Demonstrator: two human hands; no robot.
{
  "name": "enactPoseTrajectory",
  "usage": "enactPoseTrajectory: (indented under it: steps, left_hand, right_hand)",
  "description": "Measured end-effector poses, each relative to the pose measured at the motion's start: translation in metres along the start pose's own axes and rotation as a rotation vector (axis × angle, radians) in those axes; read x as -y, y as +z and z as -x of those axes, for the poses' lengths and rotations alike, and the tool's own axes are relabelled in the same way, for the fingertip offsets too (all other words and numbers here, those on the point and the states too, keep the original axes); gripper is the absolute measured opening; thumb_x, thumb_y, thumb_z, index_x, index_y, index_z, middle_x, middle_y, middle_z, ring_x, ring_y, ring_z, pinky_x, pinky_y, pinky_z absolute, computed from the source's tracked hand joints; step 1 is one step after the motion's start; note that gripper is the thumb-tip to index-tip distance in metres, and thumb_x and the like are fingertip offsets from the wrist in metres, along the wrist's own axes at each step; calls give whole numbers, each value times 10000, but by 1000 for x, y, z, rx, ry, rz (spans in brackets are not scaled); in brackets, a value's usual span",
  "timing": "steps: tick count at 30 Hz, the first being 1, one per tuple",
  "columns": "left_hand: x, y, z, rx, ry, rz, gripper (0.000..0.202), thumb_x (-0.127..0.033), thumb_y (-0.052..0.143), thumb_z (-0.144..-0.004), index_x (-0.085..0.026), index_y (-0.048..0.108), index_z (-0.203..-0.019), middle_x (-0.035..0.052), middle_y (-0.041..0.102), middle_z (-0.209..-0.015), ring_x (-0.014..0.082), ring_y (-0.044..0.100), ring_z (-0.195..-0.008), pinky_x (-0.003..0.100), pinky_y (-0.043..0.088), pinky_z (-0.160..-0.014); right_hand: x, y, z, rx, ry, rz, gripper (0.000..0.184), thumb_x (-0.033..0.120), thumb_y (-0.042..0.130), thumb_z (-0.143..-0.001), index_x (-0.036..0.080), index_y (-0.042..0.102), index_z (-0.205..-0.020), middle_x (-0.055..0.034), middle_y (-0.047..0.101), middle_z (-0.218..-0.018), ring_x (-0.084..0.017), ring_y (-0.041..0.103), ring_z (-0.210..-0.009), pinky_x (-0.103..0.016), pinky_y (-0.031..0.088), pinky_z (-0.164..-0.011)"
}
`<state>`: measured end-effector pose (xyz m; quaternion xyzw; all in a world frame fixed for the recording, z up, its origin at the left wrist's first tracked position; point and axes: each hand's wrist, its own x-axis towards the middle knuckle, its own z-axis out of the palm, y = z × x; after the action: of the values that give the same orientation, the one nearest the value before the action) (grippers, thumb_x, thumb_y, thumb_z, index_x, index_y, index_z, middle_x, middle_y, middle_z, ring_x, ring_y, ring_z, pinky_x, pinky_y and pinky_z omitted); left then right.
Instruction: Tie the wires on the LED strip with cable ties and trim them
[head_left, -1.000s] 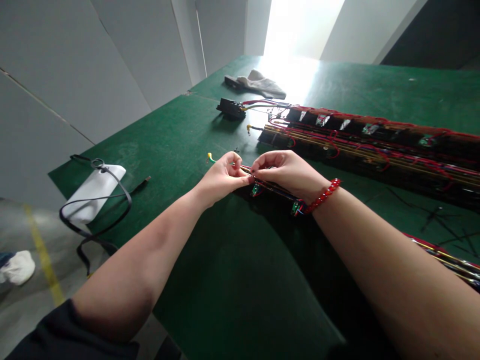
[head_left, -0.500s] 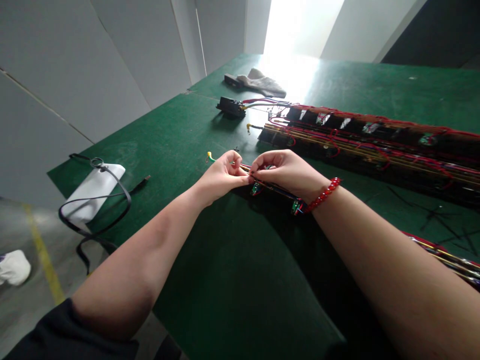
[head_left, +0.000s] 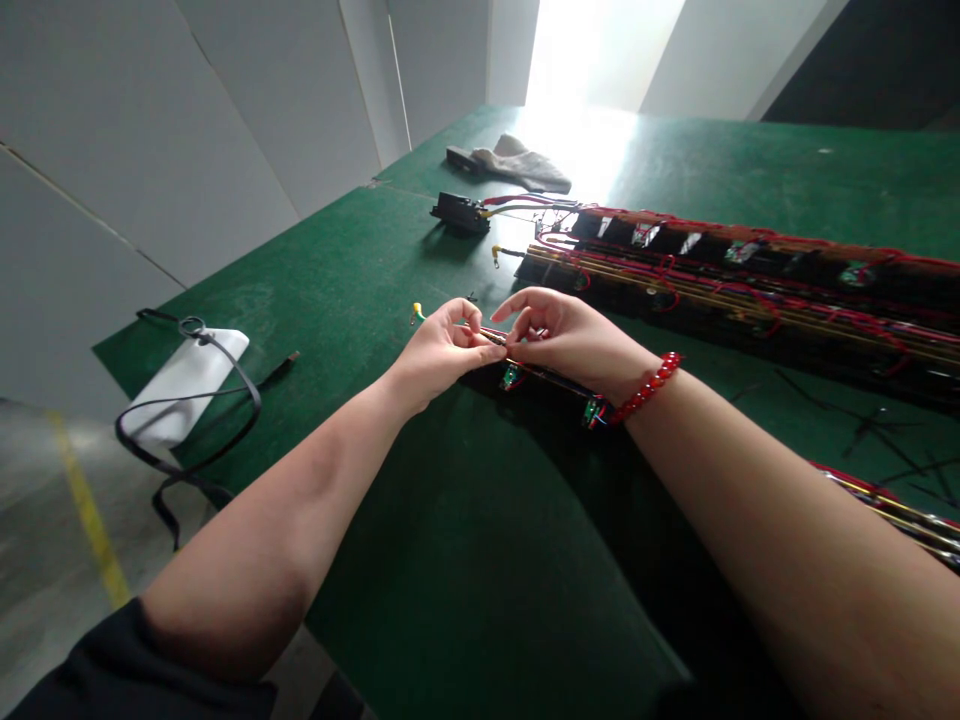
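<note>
A wire harness (head_left: pixel 551 376) with red, yellow and dark strands lies across the table under my hands. Two small green circuit boards, a nearer one (head_left: pixel 511 377) and another by my right wrist (head_left: pixel 593 411), hang along its near side. My left hand (head_left: pixel 450 345) is closed, thumb and index finger pinching the harness close to its yellow-tipped end (head_left: pixel 417 311). Just to the right, my right hand (head_left: pixel 559 330) pinches the same bundle with its thumb and a curled finger, the index finger lifted. Whatever tiny piece may sit between the fingertips is hidden.
Behind lies a long dark assembly (head_left: pixel 720 275) covered in wires, with a black connector (head_left: pixel 459 212) at its left. A grey cloth (head_left: pixel 525 165) rests farther back. At left are a white power bank (head_left: pixel 187 385) and black cable (head_left: pixel 259 400). Thin black strips (head_left: pixel 877 430) lie at right.
My right index finger has lifted and opened away from the thumb, and the right fingertips have shifted slightly. My left hand keeps its pinch in the same place.
</note>
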<state>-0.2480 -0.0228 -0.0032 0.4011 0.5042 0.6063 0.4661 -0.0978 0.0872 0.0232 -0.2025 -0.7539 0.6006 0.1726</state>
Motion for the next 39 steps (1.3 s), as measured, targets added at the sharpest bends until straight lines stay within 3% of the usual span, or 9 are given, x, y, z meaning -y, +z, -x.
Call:
enactPoseTrajectory:
  steps: [4, 7, 12, 16, 20, 24, 29, 34, 39]
  left_hand:
    - [0, 0, 0, -48, 8, -31, 427, -214, 882, -631, -191, 501, -823, -66, 651, -591, 48, 560, -524, 177, 404, -574]
    - [0, 0, 1, -79, 18, -59, 381, -200, 890, -623, -164, 570, -828, -27, 700, -638, 68, 630, -593, 186, 466, -633]
    - [-2, 0, 2, -64, -15, -90, 278, -177, 835, -687, -122, 699, -923, 23, 760, -769, 105, 713, -716, 213, 535, -718]
    - [-3, 2, 3, -69, -10, -127, 154, -128, 766, -721, -128, 713, -865, 19, 759, -764, 105, 722, -746, 209, 544, -739]
    - [-3, 3, 3, -42, 21, -107, 124, -99, 737, -707, -144, 655, -789, -23, 706, -675, 42, 624, -585, 137, 446, -569]
    - [-5, 0, 3, 4, 25, -171, 152, -192, 784, -718, -138, 675, -809, -26, 666, -673, 31, 543, -493, 148, 387, -466]
    - [-10, -3, 5, -11, 52, -265, 183, -260, 791, -719, -124, 712, -813, -1, 670, -698, 49, 540, -509, 179, 395, -481]
    - [-17, -2, 10, -75, 189, -538, 155, -255, 794, -696, -123, 758, -771, 5, 660, -678, 47, 459, -563, 191, 327, -514]
    - [-17, 1, 12, -48, 115, -463, 184, -279, 784, -695, -127, 757, -794, 27, 708, -758, 88, 562, -644, 213, 408, -587]
  right_hand:
    - [0, 1, 1, -29, -109, 205, 286, 179, 747, -707, 199, 657, -977, 43, 637, -718, -96, 525, -625, -260, 405, -601]
    - [3, 3, 4, -65, -199, 335, 270, 152, 711, -728, 188, 673, -993, 40, 654, -726, -96, 539, -647, -267, 413, -642]
    - [3, 3, 8, -58, -191, 256, 320, 121, 608, -751, 179, 636, -1064, 26, 677, -747, -102, 561, -641, -266, 416, -617]
    - [-1, 3, 6, -89, -199, 215, 295, 111, 585, -738, 195, 607, -1020, 17, 693, -742, -123, 594, -658, -280, 431, -630]
    - [-3, 4, 2, -98, -122, 87, 237, 95, 576, -737, 206, 588, -946, -2, 714, -754, -146, 644, -696, -291, 467, -658]
    - [-2, 5, -1, -131, -64, 35, 169, 81, 579, -743, 199, 609, -859, 2, 686, -729, -128, 611, -651, -269, 428, -599]
    - [0, 5, -2, -145, -57, 38, 150, 70, 589, -742, 186, 628, -829, 4, 665, -713, -118, 574, -641, -263, 411, -587]
    - [-1, 5, -3, -154, -74, 43, 146, 65, 587, -726, 182, 639, -797, 8, 658, -704, -115, 575, -641, -259, 410, -586]
    - [-2, 4, -4, -170, -52, 44, 131, 71, 587, -724, 174, 643, -780, 14, 637, -683, -106, 553, -627, -249, 404, -579]
